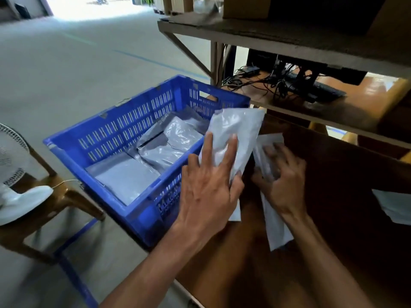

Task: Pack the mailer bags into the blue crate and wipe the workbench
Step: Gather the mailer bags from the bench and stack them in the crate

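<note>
left hand (206,181) pinching bag (239,132) upright, thumb hooking its edge, at crate's (124,130) right rim | right hand (283,181) curling round second bag (274,221) near bench's (338,174) left edge | grey bags (155,152) lying inside crate

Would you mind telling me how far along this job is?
Several grey mailer bags lie in the blue crate. The left hand holds a white bag by its rim; the right hand grips a second bag on the workbench. A likely third bag waits at right; no wiping cloth shows.
</note>
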### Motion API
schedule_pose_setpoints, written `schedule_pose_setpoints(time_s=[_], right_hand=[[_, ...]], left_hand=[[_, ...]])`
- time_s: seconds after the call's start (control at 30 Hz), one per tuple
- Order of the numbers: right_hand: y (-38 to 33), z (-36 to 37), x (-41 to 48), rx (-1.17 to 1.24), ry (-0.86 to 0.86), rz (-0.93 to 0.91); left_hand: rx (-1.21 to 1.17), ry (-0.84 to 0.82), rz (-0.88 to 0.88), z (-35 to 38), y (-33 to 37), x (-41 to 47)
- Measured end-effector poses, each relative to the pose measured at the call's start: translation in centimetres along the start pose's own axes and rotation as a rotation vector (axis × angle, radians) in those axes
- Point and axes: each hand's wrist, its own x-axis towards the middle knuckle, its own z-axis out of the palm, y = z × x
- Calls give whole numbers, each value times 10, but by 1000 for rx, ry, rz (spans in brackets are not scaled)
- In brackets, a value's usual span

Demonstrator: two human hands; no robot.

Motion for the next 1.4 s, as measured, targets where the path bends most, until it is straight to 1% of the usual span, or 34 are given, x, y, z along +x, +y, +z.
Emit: schedule_pose_setpoints(time_s=[0.07, 0.1, 0.17, 0.23, 0.27, 0.33, 0.43, 0.5, 0.57, 0.6, 0.67, 0.73, 0.8, 0.87, 0.97, 1.0, 1.07, 1.13, 1.2, 1.27, 1.33, 1.4], right_hand=[[-38, -5, 44, 99, 57, -113], [-58, -4, 66, 147, 62, -150], [-92, 6, 107, 244, 52, -193], [-121, 26, 144, 357, 8, -241], [-131, 38, 161, 374, -22, -276], [-146, 63, 194, 333, -102, -339], [-155, 99, 231, 244, -299, -346], [-154, 123, 248, 171, -359, -366], [-146, 147, 261, 84, -409, -377], [-140, 159, 265, 26, -454, -388], [-124, 184, 272, -68, -561, -377], [-108, 206, 277, -113, -637, -341], [-96, 222, 280, -130, -683, -333], [-84, 236, 280, -212, -781, -338], [-66, 251, 274, -425, -1137, -299], [-63, 252, 274, -473, -1217, -276], [-56, 257, 280, -526, -1296, -201], [-49, 263, 288, -607, -1377, -199], [-53, 254, 289, -727, -1417, -140], [-58, 240, 282, -774, -1412, -129], [-63, 228, 272, -734, -1391, -166], [-71, 212, 267, -591, -1325, -220]], left_hand=[[50, 125, -52, -31, -11, 24], [72, 148, -105, -44, -21, 38], [112, 135, -241, -60, -49, 64], [172, 79, -354, -65, -81, 86], [199, 39, -391, -64, -94, 96], [266, -64, -421, -48, -122, 114], [324, -225, -459, -11, -152, 140], [371, -332, -411, 10, -160, 157], [436, -430, -306, 27, -162, 170], [453, -456, -284, 36, -162, 177], [461, -489, -311, 56, -167, 192], [473, -543, -323, 77, -174, 205], [427, -587, -334, 93, -176, 212], [380, -580, -403, 100, -177, 213], [394, -535, -477, 95, -183, 210], [411, -521, -470, 94, -188, 208], [403, -545, -408, 97, -198, 204], [330, -579, -381, 103, -202, 197], [252, -541, -400, 113, -199, 192], [192, -505, -443, 119, -190, 193], [148, -520, -491, 120, -180, 197], [113, -531, -510, 116, -172, 200]])
